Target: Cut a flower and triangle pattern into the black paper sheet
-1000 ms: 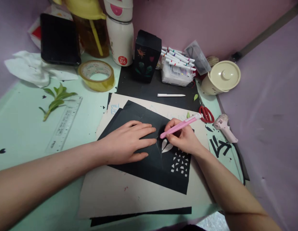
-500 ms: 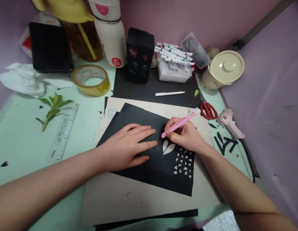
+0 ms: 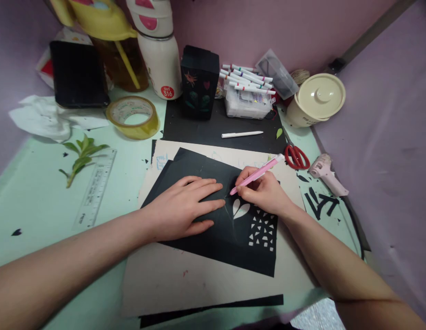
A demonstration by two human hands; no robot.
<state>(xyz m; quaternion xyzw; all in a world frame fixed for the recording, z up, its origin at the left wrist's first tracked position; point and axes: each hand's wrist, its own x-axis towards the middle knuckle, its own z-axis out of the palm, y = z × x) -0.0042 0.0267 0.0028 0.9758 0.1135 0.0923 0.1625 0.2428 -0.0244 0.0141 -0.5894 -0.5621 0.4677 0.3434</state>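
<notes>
My left hand (image 3: 188, 208) lies flat on a sheet of black paper (image 3: 213, 250), its fingers spread and pointing right. In my right hand (image 3: 259, 190) is a slim pink pen-style craft knife (image 3: 256, 176), gripped like a pencil and tilted up to the right. Its tip meets the paper just beyond my left fingertips, by a thin pale curved line. Two petal-shaped openings (image 3: 240, 209) lie just below the tip. A patch of small cut-out shapes (image 3: 262, 229) is at the sheet's right side. Beneath is a large pale board (image 3: 164, 284).
Behind stand a decorated black box (image 3: 200, 82), a white bottle (image 3: 161, 64), marker pens (image 3: 249, 78) and a cream lidded pot (image 3: 318, 101). Right are red-handled scissors (image 3: 297, 157) and a glue gun (image 3: 326, 174). Left are tape (image 3: 132, 117), a leafy sprig (image 3: 81, 158) and a ruler (image 3: 96, 190).
The view has shifted slightly, moving the items at the left a little rightward. Both hands keep nearly the same place on the paper; the knife tip has shifted only slightly.
</notes>
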